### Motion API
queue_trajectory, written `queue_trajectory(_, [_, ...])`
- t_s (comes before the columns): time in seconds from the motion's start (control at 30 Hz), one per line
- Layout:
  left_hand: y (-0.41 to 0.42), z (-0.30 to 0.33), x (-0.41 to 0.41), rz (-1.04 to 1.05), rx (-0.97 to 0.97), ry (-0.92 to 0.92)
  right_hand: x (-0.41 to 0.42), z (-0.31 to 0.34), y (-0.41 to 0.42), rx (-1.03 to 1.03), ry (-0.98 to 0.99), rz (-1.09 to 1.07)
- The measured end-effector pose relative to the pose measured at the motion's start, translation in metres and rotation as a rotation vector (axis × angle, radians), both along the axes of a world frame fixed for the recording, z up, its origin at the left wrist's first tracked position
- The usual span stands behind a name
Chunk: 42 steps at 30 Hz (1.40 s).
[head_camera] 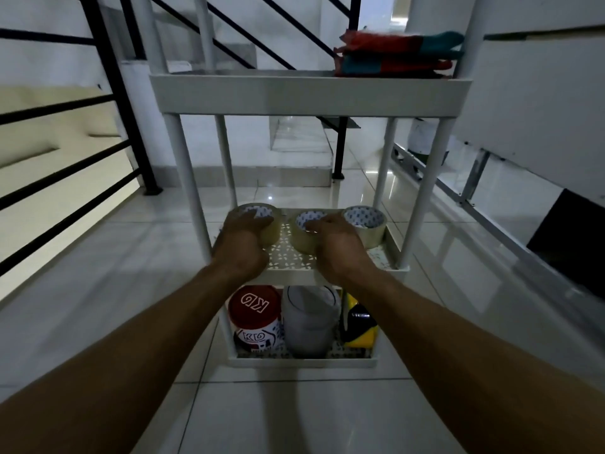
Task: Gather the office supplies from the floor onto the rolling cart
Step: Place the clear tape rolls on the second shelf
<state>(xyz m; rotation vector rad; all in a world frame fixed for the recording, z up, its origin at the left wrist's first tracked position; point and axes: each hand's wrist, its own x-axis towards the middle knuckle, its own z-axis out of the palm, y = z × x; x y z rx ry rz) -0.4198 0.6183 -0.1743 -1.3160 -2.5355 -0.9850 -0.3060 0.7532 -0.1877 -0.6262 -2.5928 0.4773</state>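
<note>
Head cam view, only one angle here. There's a tall white plastic rolling cart (311,93) with three shelves standing on a glossy white tiled floor (98,290), with black stair railings (108,77) off to the left.

Middle shelf (291,257) has a perforated pattern base and three clear packing tape rolls sitting flat on it in a row. The left hand (244,239) is wrapped around the left tape roll (262,214), fingers curled over its top and side, so it's gripping that one. The right hand (337,244) is clamped over the middle tape roll (302,232), with the fingers reaching into and around the core. The right tape roll (365,224) sits just beside the right hand near the shelf's right end, and I can't tell whether the hand brushes it.

Bottom shelf, partly hidden by the forearms: a red and white roll printed "KD" (255,317) on the left, a grey cylindrical roll (309,319) in the middle touching it, and a yellow and black striped roll (358,322) on the right.

Top shelf holds a folded stack of red and teal fabric (396,54) at its right end.
</note>
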Motion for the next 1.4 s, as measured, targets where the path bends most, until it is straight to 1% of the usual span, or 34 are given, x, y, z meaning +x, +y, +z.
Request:
queue_trajectory(0.07, [-0.005, 0.000, 0.002, -0.012, -0.029, -0.015, 0.008, -0.001, -0.010, 0.056, 0.077, 0.025])
queue_trajectory(0.13, [-0.013, 0.003, 0.015, -0.075, -0.016, -0.016, 0.019, 0.001, -0.021, 0.085, 0.113, 0.015])
queue_trajectory(0.27, [-0.047, 0.001, 0.042, -0.171, 0.035, 0.105, 0.042, -0.002, -0.045, 0.096, 0.116, -0.039])
queue_trajectory(0.33, [-0.076, -0.004, 0.053, -0.231, 0.000, 0.159, 0.054, -0.005, -0.059, 0.088, 0.112, -0.022])
queue_trajectory(0.4, [-0.112, -0.009, 0.063, -0.272, -0.077, 0.189, 0.068, -0.011, -0.078, 0.078, 0.097, 0.001])
queue_trajectory(0.47, [-0.151, -0.014, 0.067, -0.278, -0.132, 0.153, 0.084, -0.019, -0.102, 0.069, 0.056, 0.025])
queue_trajectory(0.63, [-0.229, -0.038, 0.090, -0.222, -0.128, -0.024, 0.124, -0.043, -0.172, -0.060, -0.044, 0.082])
queue_trajectory(0.7, [-0.252, -0.052, 0.108, -0.227, -0.141, -0.085, 0.139, -0.056, -0.198, -0.081, -0.099, 0.085])
queue_trajectory(0.8, [-0.282, -0.079, 0.127, -0.244, -0.182, -0.121, 0.163, -0.076, -0.229, -0.092, -0.223, 0.089])
queue_trajectory(0.93, [-0.319, -0.113, 0.152, -0.262, -0.245, -0.227, 0.204, -0.094, -0.255, -0.130, -0.357, 0.150])
queue_trajectory(1.0, [-0.333, -0.128, 0.163, -0.284, -0.303, -0.266, 0.222, -0.101, -0.263, -0.162, -0.466, 0.192])
queue_trajectory(1.13, [-0.351, -0.151, 0.177, -0.321, -0.411, -0.319, 0.249, -0.119, -0.283, -0.290, -0.753, 0.318])
queue_trajectory(1.17, [-0.354, -0.154, 0.180, -0.334, -0.427, -0.318, 0.256, -0.125, -0.289, -0.300, -0.822, 0.357])
queue_trajectory(1.23, [-0.356, -0.160, 0.186, -0.352, -0.450, -0.318, 0.271, -0.143, -0.303, -0.226, -0.912, 0.434])
queue_trajectory(1.3, [-0.353, -0.165, 0.191, -0.367, -0.459, -0.327, 0.285, -0.162, -0.314, -0.167, -0.929, 0.432])
queue_trajectory(1.37, [-0.352, -0.172, 0.196, -0.373, -0.446, -0.338, 0.290, -0.172, -0.323, -0.197, -0.891, 0.375])
queue_trajectory(1.4, [-0.351, -0.176, 0.199, -0.373, -0.434, -0.346, 0.289, -0.172, -0.327, -0.252, -0.879, 0.337])
